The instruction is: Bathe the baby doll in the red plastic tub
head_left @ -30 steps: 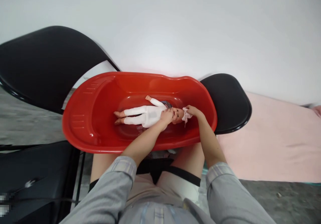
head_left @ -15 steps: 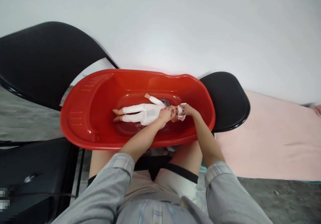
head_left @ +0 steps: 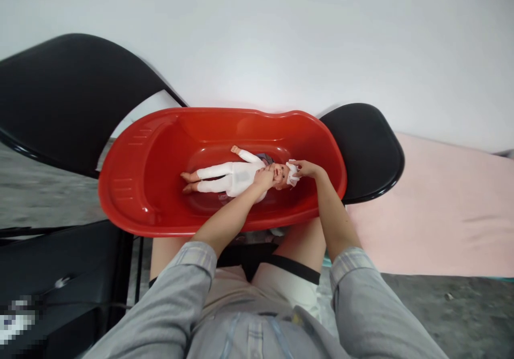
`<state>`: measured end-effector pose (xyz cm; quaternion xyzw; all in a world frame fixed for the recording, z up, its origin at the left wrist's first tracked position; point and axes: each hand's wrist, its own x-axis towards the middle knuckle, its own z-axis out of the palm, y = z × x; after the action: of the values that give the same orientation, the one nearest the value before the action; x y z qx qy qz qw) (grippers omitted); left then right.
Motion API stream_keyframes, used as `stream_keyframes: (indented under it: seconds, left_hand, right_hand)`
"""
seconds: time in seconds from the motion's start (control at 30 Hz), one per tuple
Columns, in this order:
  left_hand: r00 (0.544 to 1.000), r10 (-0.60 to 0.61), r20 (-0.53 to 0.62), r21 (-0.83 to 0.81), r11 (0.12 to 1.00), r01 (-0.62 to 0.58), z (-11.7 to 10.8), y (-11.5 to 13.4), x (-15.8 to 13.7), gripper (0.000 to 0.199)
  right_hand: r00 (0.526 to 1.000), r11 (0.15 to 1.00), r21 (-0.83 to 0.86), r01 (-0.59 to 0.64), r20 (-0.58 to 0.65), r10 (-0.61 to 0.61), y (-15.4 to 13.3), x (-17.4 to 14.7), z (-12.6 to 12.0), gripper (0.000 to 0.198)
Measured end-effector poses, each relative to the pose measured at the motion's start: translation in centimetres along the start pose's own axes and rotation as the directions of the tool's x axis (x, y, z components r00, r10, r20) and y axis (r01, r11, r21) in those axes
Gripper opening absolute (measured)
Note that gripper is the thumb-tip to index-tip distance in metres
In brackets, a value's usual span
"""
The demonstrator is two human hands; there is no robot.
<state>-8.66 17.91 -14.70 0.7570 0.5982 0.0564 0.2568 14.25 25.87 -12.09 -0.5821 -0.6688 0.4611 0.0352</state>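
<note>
doll (head_left: pixel 235 177) under left hand (head_left: pixel 264 177) (in tub (head_left: pixel 132 187))

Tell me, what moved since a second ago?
The right hand slid its white cloth from beside the doll's head up onto the top of it. The left hand stayed at the doll's neck, and the doll kept lying in the red tub.

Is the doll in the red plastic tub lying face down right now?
No, the doll in white clothes lies on its back in the red plastic tub, its face turned up between the left hand and right hand.
</note>
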Motion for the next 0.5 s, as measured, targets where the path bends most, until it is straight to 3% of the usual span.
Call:
stream_keyframes:
  seconds: [0.23, 0.43, 0.5]
  left_hand:
    - [0.999, -0.019, 0.027, 0.014, 1.000, 0.018, -0.11, 0.14, 0.03, 0.080]
    - [1.000, -0.017, 0.013, 0.012, 1.000, 0.017, -0.05, 0.04, -0.01, 0.081]
    - [1.000, -0.010, 0.018, 0.009, 1.000, 0.010, -0.08, 0.02, -0.06, 0.079]
  right_hand:
    - [0.997, 0.995, 0.071, -0.073, 0.013, 0.072, -0.29, -0.50, -0.05, 0.090]
    - [0.997, 0.997, -0.025, -0.073, -0.021, 0.073, -0.60, -0.48, -0.42, 0.084]
    - [0.994, 0.991, -0.087, -0.103, 0.019, 0.105, -0.62, -0.48, -0.45, 0.082]
